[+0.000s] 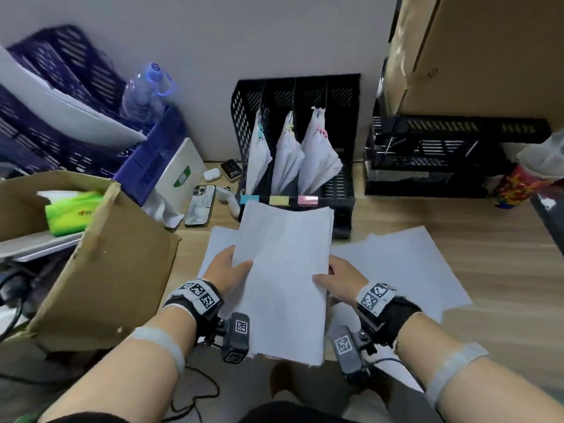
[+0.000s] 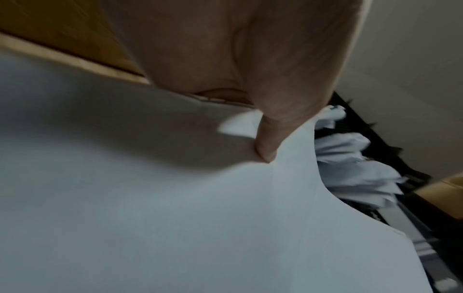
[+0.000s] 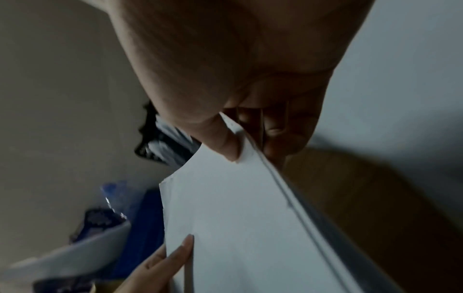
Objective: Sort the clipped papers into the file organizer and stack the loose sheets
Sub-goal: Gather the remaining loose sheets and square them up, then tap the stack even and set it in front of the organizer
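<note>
A stack of loose white sheets (image 1: 285, 279) is held up over the wooden desk between both hands. My left hand (image 1: 230, 267) grips its left edge, thumb (image 2: 269, 142) on top. My right hand (image 1: 334, 280) pinches its right edge, thumb (image 3: 223, 142) over the sheets (image 3: 238, 228) and fingers beneath. More loose sheets (image 1: 403, 264) lie flat on the desk to the right, and one sheet (image 1: 218, 242) shows under the stack at the left. Behind stands the black file organizer (image 1: 341, 184), with three clipped bundles (image 1: 288, 157) upright in its slots above blue, yellow and pink labels.
An open cardboard box (image 1: 91, 264) with a green tissue pack sits at the left. Purple baskets (image 1: 61, 117), a water bottle (image 1: 146, 93), a phone (image 1: 200, 209) and earbud cases lie behind. Black trays (image 1: 442, 154) and a large carton (image 1: 476, 53) stand at the right.
</note>
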Available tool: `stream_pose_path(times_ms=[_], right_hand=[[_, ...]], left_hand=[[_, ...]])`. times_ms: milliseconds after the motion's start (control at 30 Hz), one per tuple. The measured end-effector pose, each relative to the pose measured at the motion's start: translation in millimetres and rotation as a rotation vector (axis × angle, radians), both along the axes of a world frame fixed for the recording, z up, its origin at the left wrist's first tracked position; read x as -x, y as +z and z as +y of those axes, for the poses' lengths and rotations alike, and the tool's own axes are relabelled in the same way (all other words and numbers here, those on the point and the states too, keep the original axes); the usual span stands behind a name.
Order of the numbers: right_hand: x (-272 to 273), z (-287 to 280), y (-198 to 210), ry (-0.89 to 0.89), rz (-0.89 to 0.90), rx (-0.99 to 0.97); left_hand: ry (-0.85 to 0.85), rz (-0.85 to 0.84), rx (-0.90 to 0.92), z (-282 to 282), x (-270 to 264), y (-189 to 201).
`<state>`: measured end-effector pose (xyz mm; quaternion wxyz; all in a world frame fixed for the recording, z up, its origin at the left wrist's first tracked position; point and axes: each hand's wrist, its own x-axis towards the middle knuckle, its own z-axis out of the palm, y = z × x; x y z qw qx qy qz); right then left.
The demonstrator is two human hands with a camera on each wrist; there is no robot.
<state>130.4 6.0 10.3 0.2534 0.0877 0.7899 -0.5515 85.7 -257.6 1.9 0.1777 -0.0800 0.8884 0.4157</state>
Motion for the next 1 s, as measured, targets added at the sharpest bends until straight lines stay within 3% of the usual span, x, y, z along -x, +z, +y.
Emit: stream_pose_path(times_ms=[167, 233, 433, 533, 567, 600, 667, 733, 867, 1000], right_hand=[[4.6, -89.5, -29.0, 0.041, -0.058, -0.018], [9.3, -114.0, -45.2, -0.019, -0.078, -0.031], [9.2, -126.2, -66.5, -0.267, -0.175, 0.058], [1.3, -94.5, -64.2, -0.303, -0.148, -0.034], [-3.4, -75.7, -63.0, -0.374, -0.113, -0.119], [-33.5, -1.3, -55.9, -0.599, -0.136, -0.255], [-43.1, 23.5, -63.3, -0.705, -0.149, -0.406], [-57.7, 42.3, -62.9, -0.739, -0.243, -0.542], [-90.2, 86.9, -67.3, -0.759, -0.528, -0.608], [-101.4, 116.1, -82.0, -0.714, -0.597, -0.596]], left_hand=[[0.180, -0.102, 0.128, -77.5, -1.9, -14.1], [0.194, -0.103, 0.117, -94.6, 1.3, -18.1], [0.131, -0.085, 0.088, -90.5, 8.9, -27.7], [0.096, -0.080, 0.026, -59.4, 8.6, -26.1], [-0.001, -0.095, 0.003, -41.5, 11.2, -29.6], [-0.179, -0.143, -0.107, 46.4, 17.3, -46.5], [-0.280, -0.173, -0.140, 64.0, 13.5, -36.5], [-0.377, -0.174, -0.107, 83.1, 14.2, -43.2], [-0.651, -0.176, 0.084, 136.9, 18.7, -61.9], [-0.773, -0.211, 0.259, 184.6, 11.8, -69.8]])
